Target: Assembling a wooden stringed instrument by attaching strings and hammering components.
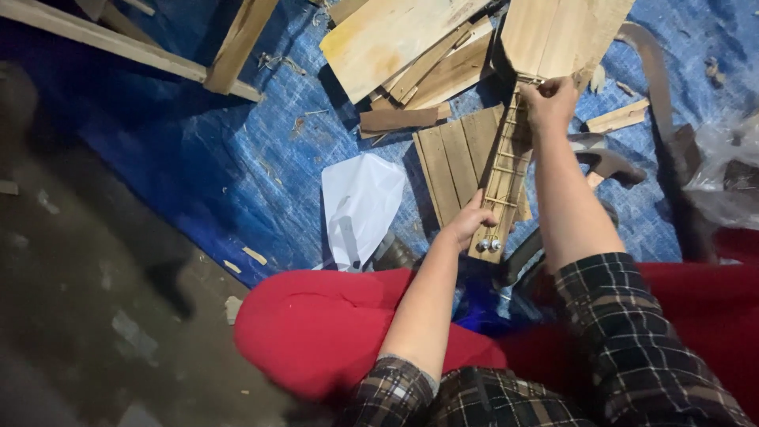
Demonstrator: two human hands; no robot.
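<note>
I hold a small wooden stringed instrument. Its narrow fretted neck runs toward me and its flat pale body lies at the far end. My left hand grips the near end of the neck, beside two metal tuning pegs. My right hand pinches the neck where it joins the body, fingers closed on the wood and strings. Both forearms are bare, with plaid sleeves pushed up.
A blue tarp covers the ground. Loose wooden boards, a slatted panel, offcuts, a white plastic sheet and a curved wood piece lie on it. Long wooden battens cross the top left. My red-clad knee is below.
</note>
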